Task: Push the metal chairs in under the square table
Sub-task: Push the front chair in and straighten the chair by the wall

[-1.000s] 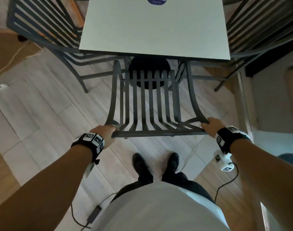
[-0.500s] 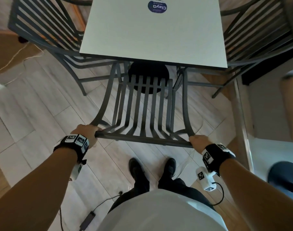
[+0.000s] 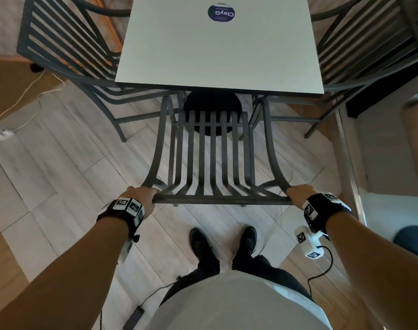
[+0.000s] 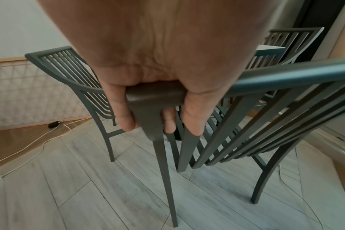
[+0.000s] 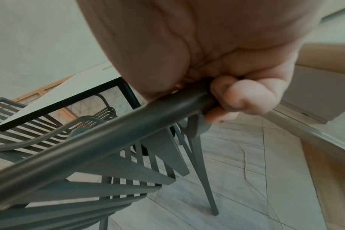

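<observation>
A dark grey slatted metal chair [image 3: 212, 163] stands in front of me, its seat partly under the near edge of the white square table [image 3: 217, 48]. My left hand [image 3: 141, 198] grips the left end of the backrest's top rail [image 3: 222, 200], fingers curled round the corner [image 4: 153, 96]. My right hand [image 3: 298, 195] grips the right end, fingers wrapped round the rail [image 5: 222, 99]. Another metal chair [image 3: 67, 51] stands at the table's left side and a third chair [image 3: 360, 51] at its right, both partly under the tabletop.
The table's round black base [image 3: 212, 108] sits under the tabletop. A white cable and plug [image 3: 5, 134] lie on the floor at the left, a dark cable [image 3: 141, 313] near my feet [image 3: 224, 244]. A wall or cabinet edge [image 3: 350, 177] runs along the right.
The chair's backrest swung out of line and is now straight and centred on the table again. Both hands kept their grip on the top rail.
</observation>
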The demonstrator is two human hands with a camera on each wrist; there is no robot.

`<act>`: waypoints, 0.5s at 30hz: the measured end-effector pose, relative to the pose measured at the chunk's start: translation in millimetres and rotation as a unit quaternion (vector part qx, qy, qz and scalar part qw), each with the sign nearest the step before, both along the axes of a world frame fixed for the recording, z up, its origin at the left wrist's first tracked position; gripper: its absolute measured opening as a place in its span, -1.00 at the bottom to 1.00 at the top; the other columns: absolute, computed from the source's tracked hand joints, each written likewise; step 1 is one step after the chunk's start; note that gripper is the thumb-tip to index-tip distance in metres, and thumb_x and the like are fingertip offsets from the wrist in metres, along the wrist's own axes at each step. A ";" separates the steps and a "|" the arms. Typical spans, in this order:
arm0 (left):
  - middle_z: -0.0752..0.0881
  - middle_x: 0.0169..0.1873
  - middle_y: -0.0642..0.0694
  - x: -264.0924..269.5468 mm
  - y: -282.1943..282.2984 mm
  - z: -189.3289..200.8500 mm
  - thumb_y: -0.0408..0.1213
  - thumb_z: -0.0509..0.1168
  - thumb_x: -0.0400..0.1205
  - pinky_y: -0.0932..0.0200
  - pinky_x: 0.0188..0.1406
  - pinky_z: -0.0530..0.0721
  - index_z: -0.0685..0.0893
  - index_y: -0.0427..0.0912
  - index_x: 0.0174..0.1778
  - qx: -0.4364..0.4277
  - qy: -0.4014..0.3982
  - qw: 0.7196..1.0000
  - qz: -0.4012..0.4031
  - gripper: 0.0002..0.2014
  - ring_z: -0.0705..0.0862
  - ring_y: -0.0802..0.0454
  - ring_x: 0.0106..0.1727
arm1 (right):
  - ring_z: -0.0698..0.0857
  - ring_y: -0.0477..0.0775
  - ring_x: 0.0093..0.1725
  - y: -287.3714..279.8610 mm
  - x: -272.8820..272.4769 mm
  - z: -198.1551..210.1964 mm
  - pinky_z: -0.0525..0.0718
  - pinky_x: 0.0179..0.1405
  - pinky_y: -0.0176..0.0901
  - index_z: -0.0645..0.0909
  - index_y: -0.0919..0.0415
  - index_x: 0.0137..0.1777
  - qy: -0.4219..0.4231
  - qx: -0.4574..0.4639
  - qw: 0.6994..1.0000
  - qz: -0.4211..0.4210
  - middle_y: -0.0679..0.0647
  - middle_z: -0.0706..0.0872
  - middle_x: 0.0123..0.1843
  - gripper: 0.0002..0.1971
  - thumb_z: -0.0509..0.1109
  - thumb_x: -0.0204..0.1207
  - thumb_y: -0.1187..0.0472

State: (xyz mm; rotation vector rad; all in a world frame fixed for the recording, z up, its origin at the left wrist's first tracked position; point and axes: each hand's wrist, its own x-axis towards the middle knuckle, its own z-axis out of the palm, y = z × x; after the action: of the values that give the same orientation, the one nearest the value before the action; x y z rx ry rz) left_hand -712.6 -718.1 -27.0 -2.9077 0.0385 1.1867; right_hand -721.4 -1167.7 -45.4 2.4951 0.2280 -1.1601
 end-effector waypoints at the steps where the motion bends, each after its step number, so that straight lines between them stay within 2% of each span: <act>1: 0.68 0.39 -0.09 0.5 1.1 -0.9 -0.19 0.20 0.73 -0.08 0.30 0.67 0.45 0.25 0.58 -0.001 0.002 1.000 0.002 -0.52 0.60 -0.19 0.35 | 0.74 0.14 0.18 1.1 -0.9 -0.1 0.66 0.12 -0.09 0.56 0.22 0.33 -0.002 -0.002 1.000 -0.001 0.06 0.70 0.09 -0.75 0.18 0.73 0.22; 4: 0.70 0.31 -0.07 2.8 6.2 -1.2 -0.21 0.21 0.72 -0.11 0.24 0.70 0.52 0.22 0.53 -0.004 -0.015 1.000 0.008 -0.56 0.62 -0.20 0.29 | 0.75 0.15 0.17 7.7 -4.8 -3.4 0.69 0.09 -0.09 0.57 0.22 0.33 -0.019 -0.002 1.000 -0.011 0.12 0.74 0.19 -0.74 0.20 0.73 0.23; 9: 0.72 0.22 -0.08 7.0 11.6 -3.6 -0.20 0.23 0.73 -0.12 0.22 0.72 0.55 0.15 0.50 0.002 -0.038 0.999 0.014 -0.60 0.63 -0.20 0.25 | 0.74 0.15 0.17 15.9 -4.3 -4.1 0.68 0.06 -0.09 0.56 0.22 0.34 -0.020 -0.006 0.999 -0.026 0.13 0.73 0.20 -0.74 0.19 0.73 0.21; 15: 0.71 0.19 -0.06 7.3 13.5 -10.2 -0.22 0.27 0.71 -0.11 0.17 0.74 0.55 0.18 0.48 -0.005 -0.050 0.999 0.018 -0.59 0.64 -0.17 0.21 | 0.73 0.11 0.09 17.2 -5.3 0.4 0.70 0.07 -0.10 0.58 0.21 0.33 -0.029 0.009 0.998 -0.047 0.08 0.68 0.05 -0.75 0.21 0.74 0.18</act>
State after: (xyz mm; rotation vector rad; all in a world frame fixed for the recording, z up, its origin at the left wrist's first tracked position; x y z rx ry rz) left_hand -705.2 -704.7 -37.3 -2.9849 -0.0069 1.0461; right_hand -726.6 -1150.5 -45.1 2.5757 0.1079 -1.1254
